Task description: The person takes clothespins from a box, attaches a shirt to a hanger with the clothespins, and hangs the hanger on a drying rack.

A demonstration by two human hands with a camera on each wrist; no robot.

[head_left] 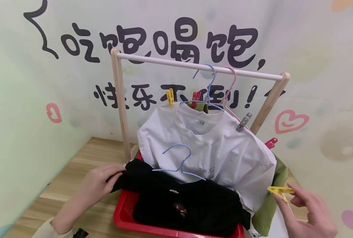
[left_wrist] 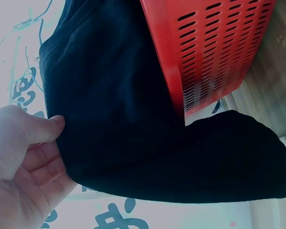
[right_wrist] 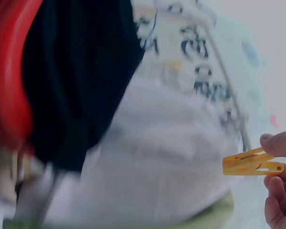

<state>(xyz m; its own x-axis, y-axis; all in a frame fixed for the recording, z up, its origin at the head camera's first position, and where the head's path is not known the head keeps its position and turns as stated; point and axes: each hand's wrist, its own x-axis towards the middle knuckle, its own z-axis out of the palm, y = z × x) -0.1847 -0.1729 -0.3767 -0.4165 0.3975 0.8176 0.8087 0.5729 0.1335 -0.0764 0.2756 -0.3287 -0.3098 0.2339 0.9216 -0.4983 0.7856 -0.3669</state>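
A black T-shirt [head_left: 194, 205] with a small printed patch lies over the red basket, a blue hanger [head_left: 181, 165] set in its neckline. My left hand [head_left: 100, 181] pinches the shirt's left shoulder between thumb and fingers; the left wrist view shows the sleeve [left_wrist: 233, 162] hanging below that hand [left_wrist: 28, 157]. Off to the right, my right hand [head_left: 308, 208] holds a yellow clothespin [head_left: 279, 191] by its ends, away from the black shirt. In the right wrist view the clothespin [right_wrist: 252, 164] stands beside the white T-shirt.
Behind, a white T-shirt [head_left: 194, 142] hangs from the rack's bar [head_left: 176, 62], with a yellow clothespin [head_left: 170, 97] and a grey one [head_left: 244, 121] on its shoulders. A green garment [head_left: 267, 211] shows behind it. The red basket [head_left: 126, 211] stands on the wooden table [head_left: 84, 158].
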